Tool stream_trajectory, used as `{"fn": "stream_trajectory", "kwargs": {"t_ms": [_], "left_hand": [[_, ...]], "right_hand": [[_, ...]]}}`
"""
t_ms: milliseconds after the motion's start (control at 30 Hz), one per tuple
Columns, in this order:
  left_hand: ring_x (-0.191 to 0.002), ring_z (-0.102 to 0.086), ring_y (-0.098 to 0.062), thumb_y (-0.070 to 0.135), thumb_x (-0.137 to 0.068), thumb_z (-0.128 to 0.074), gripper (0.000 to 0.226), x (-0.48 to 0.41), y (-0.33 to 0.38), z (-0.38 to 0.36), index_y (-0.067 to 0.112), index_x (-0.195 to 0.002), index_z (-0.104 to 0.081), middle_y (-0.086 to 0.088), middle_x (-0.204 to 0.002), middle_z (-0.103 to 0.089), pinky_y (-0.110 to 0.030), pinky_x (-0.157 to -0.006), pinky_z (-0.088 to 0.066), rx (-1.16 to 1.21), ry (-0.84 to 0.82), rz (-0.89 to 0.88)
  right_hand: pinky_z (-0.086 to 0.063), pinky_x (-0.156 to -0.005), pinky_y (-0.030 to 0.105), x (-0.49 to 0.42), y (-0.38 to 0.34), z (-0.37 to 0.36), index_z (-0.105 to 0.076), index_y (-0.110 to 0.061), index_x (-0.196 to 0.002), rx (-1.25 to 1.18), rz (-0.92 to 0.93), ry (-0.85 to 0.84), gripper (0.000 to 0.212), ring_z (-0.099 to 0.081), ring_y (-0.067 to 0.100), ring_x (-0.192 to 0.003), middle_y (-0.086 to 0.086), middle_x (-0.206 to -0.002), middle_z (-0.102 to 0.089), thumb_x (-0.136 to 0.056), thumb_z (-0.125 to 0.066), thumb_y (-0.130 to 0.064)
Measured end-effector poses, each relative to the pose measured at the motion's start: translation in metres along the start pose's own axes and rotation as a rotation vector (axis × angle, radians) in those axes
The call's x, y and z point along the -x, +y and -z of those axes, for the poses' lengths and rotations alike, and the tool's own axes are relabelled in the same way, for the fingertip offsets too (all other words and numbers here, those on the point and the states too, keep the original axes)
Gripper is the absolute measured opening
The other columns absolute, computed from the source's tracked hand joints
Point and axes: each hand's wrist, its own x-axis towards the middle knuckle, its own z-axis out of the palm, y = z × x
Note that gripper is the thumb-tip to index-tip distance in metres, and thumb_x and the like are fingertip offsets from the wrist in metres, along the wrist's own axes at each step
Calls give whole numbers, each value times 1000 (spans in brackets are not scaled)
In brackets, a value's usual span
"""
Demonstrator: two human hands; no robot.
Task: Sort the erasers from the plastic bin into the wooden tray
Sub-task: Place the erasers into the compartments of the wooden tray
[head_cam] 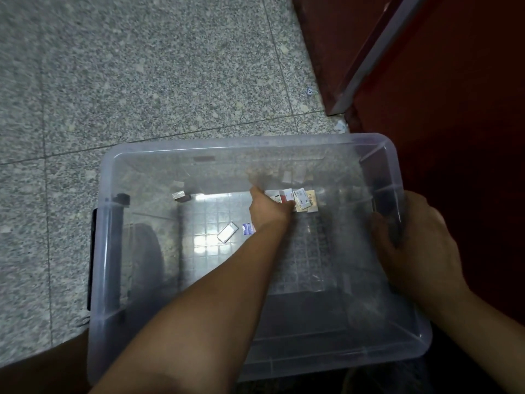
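Reaching deep into the plastic bin (199,147) with the left hand (270,211), fingers (288,206) stretched toward 12 o'clock and touching the near edge of a cluster of erasers (302,199) heaped against the far wall. Seen from behind the knuckles, so cannot tell whether clamped on an eraser or merely resting against the heap. Gripping the bin's rim at 3 o'clock with the right hand (420,243), its fingers curled over the edge and down the inside wall, thumb outside. Elsewhere on the bin's floor, well apart from the fingers: a white eraser (227,233) tilted at about 8 o'clock of the left hand, a blue eraser (247,229) just beside the left wrist and partly hidden by it, and a boxed eraser (181,196) off at 9 o'clock near the far wall. Black latch (91,260) on the bin's 9 o'clock side. Underneath, speckled granite floor (142,81); at 1 to 3 o'clock, a dark red panel (454,109) close against the bin's corner.
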Motion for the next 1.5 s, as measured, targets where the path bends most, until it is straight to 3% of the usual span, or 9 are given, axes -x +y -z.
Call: {"fn": "stream_trajectory", "kwargs": {"t_ms": [167, 333, 467, 600, 700, 1000, 1200, 1367, 1500], "left_hand": [[-111, -64, -23, 25, -74, -90, 55, -3, -6, -14, 16, -119, -60, -3, -121, -66, -24, -89, -44, 73, -68, -13], [-84, -70, -19, 21, -75, -88, 34, -8, -9, -18, 22, -92, -59, 2, -97, -69, -33, -83, -56, 86, -83, 2], [-57, -72, -17, 8, -73, -89, 44, -11, -2, -18, 19, -95, -53, -7, -80, -71, -34, -69, -63, 173, -169, 65], [-88, -68, -20, 22, -72, -91, 48, -11, 7, -24, 14, -102, -54, -1, -95, -68, -34, -89, -56, 51, -155, 19], [-97, -69, -24, 28, -70, -92, 48, -9, 8, -23, 17, -100, -56, -3, -103, -70, -39, -93, -55, 50, -168, 19], [-87, -71, -22, 30, -72, -88, 36, -4, -2, -26, 26, -89, -57, 2, -92, -72, -41, -88, -57, 83, -131, -50], [-82, -62, -14, 28, -77, -84, 39, 3, -2, -25, 21, -105, -58, 7, -90, -64, -29, -81, -50, 86, -145, -87], [-71, -60, -8, 18, -78, -84, 34, 4, -3, -17, 22, -97, -56, 4, -87, -66, -20, -63, -45, 212, -186, -56], [-74, -64, -13, 7, -84, -79, 27, 20, -4, 10, 17, -103, -62, -2, -90, -71, -19, -68, -54, 384, -283, -31]], "right_hand": [[-38, -73, 33, 1, 0, 0, -51, -17, -120, -8, 13, 20, 33, -46, 14, -93, -8, -100, -49, -95, -60, -37], [-39, -74, 33, 1, 2, 0, -52, -18, -118, -31, 11, 30, 31, -48, 15, -95, -10, -97, -49, -95, -60, -38], [-43, -74, 35, 0, 1, 1, -52, -18, -118, -41, 13, 34, 32, -52, 19, -95, -10, -97, -49, -95, -60, -38], [-40, -73, 34, 0, 2, 0, -53, -19, -116, -61, 17, 32, 29, -52, 18, -95, -9, -96, -51, -95, -60, -38], [-42, -75, 35, 0, 3, 0, -53, -17, -117, -72, 20, 32, 31, -54, 23, -97, -5, -99, -55, -94, -57, -39], [-41, -76, 35, 0, 6, -1, -52, -18, -116, -82, 15, 42, 30, -49, 16, -95, -7, -98, -53, -94, -57, -38], [-38, -77, 33, 0, 8, -1, -52, -19, -117, -84, 13, 44, 32, -48, 15, -96, -8, -99, -54, -94, -55, -40], [-37, -78, 33, -2, 9, -1, -52, -20, -119, -72, 14, 45, 31, -45, 12, -97, -9, -99, -52, -94, -56, -38], [-42, -78, 35, -4, 10, -4, -53, -17, -117, -6, 29, 38, 30, -50, 17, -96, -4, -100, -56, -95, -56, -37]]}}
